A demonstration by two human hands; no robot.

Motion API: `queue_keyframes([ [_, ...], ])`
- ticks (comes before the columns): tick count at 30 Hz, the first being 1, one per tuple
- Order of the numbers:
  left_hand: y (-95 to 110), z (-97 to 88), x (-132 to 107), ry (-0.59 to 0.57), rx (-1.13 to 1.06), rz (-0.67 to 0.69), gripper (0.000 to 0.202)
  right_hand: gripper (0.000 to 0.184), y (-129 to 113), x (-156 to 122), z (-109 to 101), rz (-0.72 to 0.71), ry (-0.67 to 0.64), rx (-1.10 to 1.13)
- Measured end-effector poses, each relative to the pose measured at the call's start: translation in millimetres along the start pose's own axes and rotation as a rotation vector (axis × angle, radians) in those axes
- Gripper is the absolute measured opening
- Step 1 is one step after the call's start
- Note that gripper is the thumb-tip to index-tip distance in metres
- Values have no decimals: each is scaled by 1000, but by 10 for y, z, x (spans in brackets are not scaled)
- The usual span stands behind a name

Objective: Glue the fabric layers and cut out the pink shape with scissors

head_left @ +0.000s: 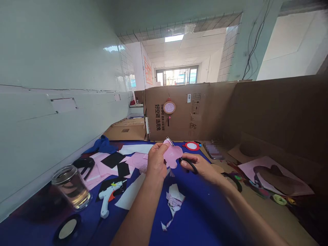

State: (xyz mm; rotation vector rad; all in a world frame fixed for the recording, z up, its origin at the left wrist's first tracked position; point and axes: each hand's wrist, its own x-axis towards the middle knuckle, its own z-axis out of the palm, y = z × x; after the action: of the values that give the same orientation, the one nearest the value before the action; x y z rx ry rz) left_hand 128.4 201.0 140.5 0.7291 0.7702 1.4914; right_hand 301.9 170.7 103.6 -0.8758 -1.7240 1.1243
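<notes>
My left hand pinches the upper left edge of a pink flower-shaped cutout, held up above the blue table. In my right hand are black-handled scissors. Their blades pass at the cutout, with the tips showing beyond its upper edge; part of them is hidden by the pink piece. Below the hands, torn scraps of patterned paper lie on the blue tabletop.
To the left stand a glass of pale liquid and a white glue gun, near pink and black sheets. A red round frame lies ahead. Cardboard walls close off the back and right. Ribbon and thread spools sit at right.
</notes>
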Motion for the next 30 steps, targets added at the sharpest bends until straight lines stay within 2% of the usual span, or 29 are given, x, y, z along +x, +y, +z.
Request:
queue_keyframes([
  [7, -54, 48, -47, 53, -57, -6, 53, 39, 61, 19, 61, -14, 14, 76],
  [14, -116, 43, -82, 71, -83, 24, 48, 41, 38, 37, 90, -22, 43, 48],
  [21, -152, 70, -84, 109, -93, -8, 41, 42, 95, 37, 81, -18, 37, 14],
  [30, -153, 65, -106, 121, -57, -11, 40, 49, 0, 31, 94, -20, 37, -32],
])
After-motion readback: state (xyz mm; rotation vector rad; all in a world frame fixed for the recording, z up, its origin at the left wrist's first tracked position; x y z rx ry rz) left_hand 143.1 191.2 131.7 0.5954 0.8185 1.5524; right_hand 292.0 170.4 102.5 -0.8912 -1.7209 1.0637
